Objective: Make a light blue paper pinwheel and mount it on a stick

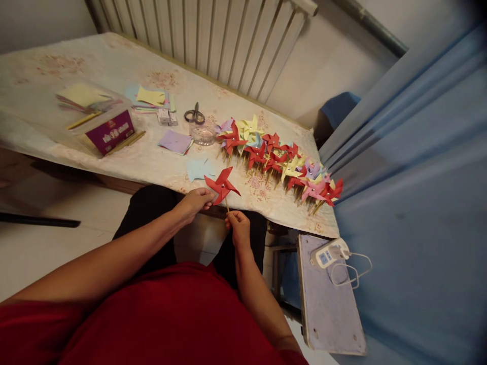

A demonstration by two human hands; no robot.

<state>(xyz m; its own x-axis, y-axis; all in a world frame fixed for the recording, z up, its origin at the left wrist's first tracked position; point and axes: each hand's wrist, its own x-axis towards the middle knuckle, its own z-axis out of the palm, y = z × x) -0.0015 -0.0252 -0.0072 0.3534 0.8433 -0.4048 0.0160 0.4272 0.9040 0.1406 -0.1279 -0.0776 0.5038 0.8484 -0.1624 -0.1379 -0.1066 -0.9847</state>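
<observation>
A red paper pinwheel (222, 187) on a thin wooden stick is held up over my lap, at the table's front edge. My right hand (239, 226) is closed around the stick below the blades. Beside the pinwheel's left blade is my left hand (200, 199), its fingers curled together; whether they pinch the blade's edge is hard to make out. Just behind, a light blue cut paper square (200, 170) lies flat on the table. Many finished pinwheels (274, 161) in red, yellow, purple and pink stand in rows to the right.
A clear box with a purple label (111, 133) holds paper, with sticks (125, 143) beside it. Purple paper squares (175, 142), small boxes (167, 117), scissors (195, 114) and a clear dish (203, 134) lie mid-table. A power strip (329, 252) rests on a stool (331, 309) at right.
</observation>
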